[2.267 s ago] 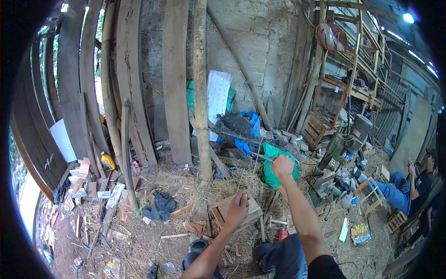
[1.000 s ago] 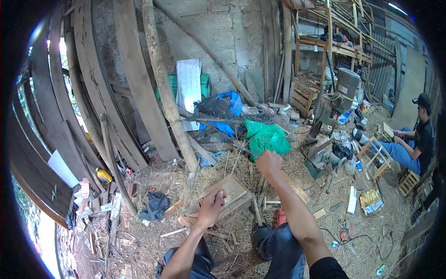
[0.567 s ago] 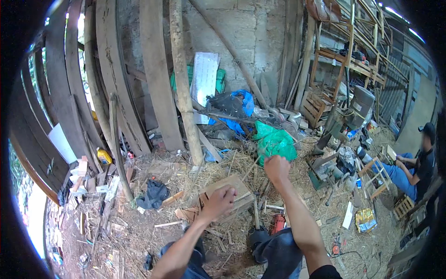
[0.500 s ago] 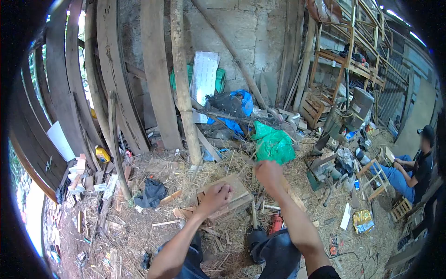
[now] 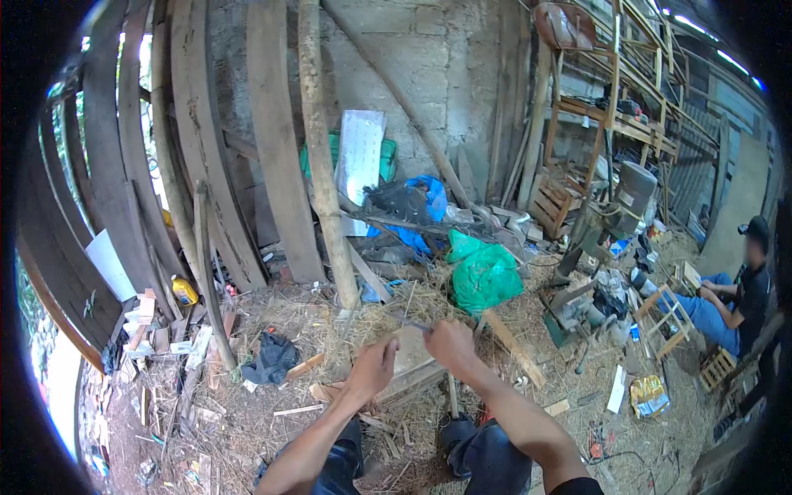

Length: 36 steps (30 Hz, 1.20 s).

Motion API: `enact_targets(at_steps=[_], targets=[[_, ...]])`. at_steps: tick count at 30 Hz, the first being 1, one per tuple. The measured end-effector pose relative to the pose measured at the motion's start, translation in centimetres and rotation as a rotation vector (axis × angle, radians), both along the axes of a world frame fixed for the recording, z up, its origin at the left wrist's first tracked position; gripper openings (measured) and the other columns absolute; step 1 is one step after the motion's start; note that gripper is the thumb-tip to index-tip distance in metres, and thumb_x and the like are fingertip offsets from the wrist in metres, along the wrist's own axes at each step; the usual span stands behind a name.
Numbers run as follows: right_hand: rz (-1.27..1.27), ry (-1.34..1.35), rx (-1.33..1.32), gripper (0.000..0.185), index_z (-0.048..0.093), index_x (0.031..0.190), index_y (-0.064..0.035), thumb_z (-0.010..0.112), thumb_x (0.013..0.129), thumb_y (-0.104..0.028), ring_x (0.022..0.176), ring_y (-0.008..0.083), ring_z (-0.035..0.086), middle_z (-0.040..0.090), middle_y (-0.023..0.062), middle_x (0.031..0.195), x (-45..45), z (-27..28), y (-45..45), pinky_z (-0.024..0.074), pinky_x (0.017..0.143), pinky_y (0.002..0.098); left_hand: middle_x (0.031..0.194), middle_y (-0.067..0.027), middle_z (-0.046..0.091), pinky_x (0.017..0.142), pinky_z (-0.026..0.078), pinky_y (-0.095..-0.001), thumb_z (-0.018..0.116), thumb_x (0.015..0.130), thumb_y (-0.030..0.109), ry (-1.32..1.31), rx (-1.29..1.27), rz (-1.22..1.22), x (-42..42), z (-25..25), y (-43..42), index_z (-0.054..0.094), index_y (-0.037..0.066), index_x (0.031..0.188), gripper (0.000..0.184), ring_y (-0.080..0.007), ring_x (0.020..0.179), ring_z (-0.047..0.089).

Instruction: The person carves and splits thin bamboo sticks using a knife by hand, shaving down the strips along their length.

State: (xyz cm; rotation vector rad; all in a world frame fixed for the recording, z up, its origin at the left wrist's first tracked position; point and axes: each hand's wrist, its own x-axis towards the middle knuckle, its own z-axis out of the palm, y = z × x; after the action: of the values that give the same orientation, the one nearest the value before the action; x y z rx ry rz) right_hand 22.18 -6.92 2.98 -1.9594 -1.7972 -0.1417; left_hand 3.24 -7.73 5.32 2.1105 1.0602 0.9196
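The right hand is closed around a thin dark tool over the wooden box, the left hand curls at the box's left side, its contents I cannot tell, and the green bag lies beyond the box.

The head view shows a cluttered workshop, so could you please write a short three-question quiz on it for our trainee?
1. True or false: the green bag is in the left hand.
2. Which of these shows between the left hand and the right hand?
A. yellow bottle
B. wooden box
C. gold packet
3. Fill in the colour: the seated person at the right of the view wears ____ trousers.

Key:
1. False; it lies on the ground beyond the hands.
2. B
3. blue
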Motion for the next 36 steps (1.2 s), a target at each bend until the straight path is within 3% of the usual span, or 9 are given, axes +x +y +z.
enact_targets(at_steps=[3,7,11,15,26,29,31,33,36], targets=[[-0.241,0.117,0.099,0.031,0.067,0.065,-0.0017,0.058,0.078,-0.028,0.063,0.0405,0.063,0.063,0.0241,0.066,2.0,0.2,2.4,0.0515,0.059,0.0490,0.061,-0.0203,0.053,0.052,0.042,-0.0397,0.048,0.092,0.010,-0.006,0.085,0.017,0.0,0.3,-0.4,0.052,0.003,0.092,0.009,-0.0388,0.057,0.054],[-0.220,0.201,0.002,0.032,0.067,0.066,0.0009,0.059,0.079,-0.027,0.063,0.0401,0.063,0.062,0.0241,0.064,3.4,1.3,1.3,0.0513,0.060,0.0485,0.066,-0.0237,0.055,0.054,0.042,-0.0428,0.048,0.092,0.010,-0.018,0.229,0.037,0.2,-1.4,-0.1,0.051,0.002,0.093,0.009,-0.0435,0.063,0.055],[0.016,0.104,0.060,0.023,0.069,0.070,-0.0037,0.060,0.076,-0.024,0.064,0.0392,0.063,0.063,0.0216,0.066,0.0,0.5,0.5,0.0504,0.064,0.0481,0.067,-0.0249,0.055,0.054,0.042,-0.0432,0.047,0.092,0.010,0.023,0.103,-0.008,0.9,0.3,0.0,0.051,0.002,0.093,0.009,-0.0443,0.065,0.056],[-0.089,0.128,0.059,0.015,0.069,0.071,-0.0053,0.062,0.070,-0.019,0.065,0.0381,0.063,0.063,0.0210,0.069,0.9,1.8,1.7,0.0504,0.061,0.0464,0.066,-0.0246,0.054,0.053,0.042,-0.0428,0.046,0.094,0.011,-0.033,0.083,-0.007,1.0,0.9,0.2,0.051,0.001,0.092,0.011,-0.0437,0.066,0.056],[-0.403,0.043,0.029,0.019,0.068,0.076,-0.0028,0.058,0.075,-0.018,0.068,0.0359,0.066,0.066,0.0195,0.074,7.5,0.0,3.6,0.0529,0.065,0.0448,0.062,-0.0226,0.053,0.054,0.041,-0.0444,0.044,0.095,0.014,-0.003,0.096,-0.018,0.1,-0.5,-0.1,0.051,0.002,0.092,0.014,-0.0411,0.059,0.055],[-0.391,0.039,0.080,0.019,0.067,0.071,-0.0028,0.057,0.075,-0.019,0.065,0.0364,0.065,0.065,0.0196,0.071,5.4,-0.2,3.7,0.0529,0.062,0.0445,0.064,-0.0230,0.055,0.055,0.042,-0.0453,0.043,0.095,0.017,0.089,0.113,-0.003,-0.1,-0.8,0.4,0.051,0.003,0.095,0.016,-0.0419,0.061,0.055],[-0.041,-0.089,0.012,0.022,0.069,0.070,-0.0056,0.061,0.075,-0.025,0.064,0.0381,0.064,0.064,0.0219,0.071,2.5,0.0,2.6,0.0516,0.061,0.0460,0.064,-0.0247,0.056,0.056,0.042,-0.0466,0.043,0.095,0.019,0.120,0.110,-0.013,0.3,-0.9,0.5,0.051,0.004,0.096,0.017,-0.0427,0.062,0.057],[0.017,-0.127,0.045,0.024,0.069,0.069,-0.0046,0.062,0.076,-0.026,0.062,0.0370,0.064,0.064,0.0207,0.068,3.2,0.7,3.0,0.0510,0.056,0.0449,0.064,-0.0258,0.055,0.056,0.042,-0.0478,0.043,0.095,0.019,0.071,0.084,0.002,0.2,-0.3,0.3,0.051,0.004,0.097,0.017,-0.0435,0.063,0.057],[-0.324,0.023,0.056,0.022,0.067,0.068,-0.0034,0.055,0.076,-0.021,0.068,0.0375,0.065,0.065,0.0205,0.070,7.2,-0.9,3.9,0.0524,0.062,0.0448,0.063,-0.0276,0.055,0.056,0.042,-0.0498,0.042,0.095,0.018,0.177,0.091,0.009,-0.7,-0.4,-0.2,0.051,0.003,0.098,0.018,-0.0454,0.063,0.056]])
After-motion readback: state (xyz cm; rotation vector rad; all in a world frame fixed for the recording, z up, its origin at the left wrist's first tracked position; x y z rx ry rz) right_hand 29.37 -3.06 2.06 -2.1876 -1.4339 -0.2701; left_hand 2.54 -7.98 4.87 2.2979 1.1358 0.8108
